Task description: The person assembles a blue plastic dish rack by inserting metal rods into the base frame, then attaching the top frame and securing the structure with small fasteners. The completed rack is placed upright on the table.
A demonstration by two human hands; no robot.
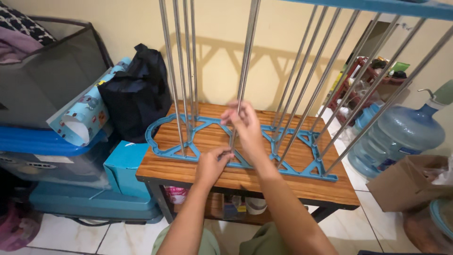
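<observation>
My right hand [243,123] pinches a metal rod [245,61] rising toward 12 o'clock; my left hand [212,163] pinches its foot at the blue frame [163,150].

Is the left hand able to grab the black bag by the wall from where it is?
Probably yes, with a stretch. The left hand rests at the blue frame on the wooden table; the black bag sits off to its left, and only thin metal rods stand nearby.

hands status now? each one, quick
Left hand: closed around the foot of a metal rod, at the blue plastic frame.
Right hand: fingers pinched on the same rod, higher up.
</observation>
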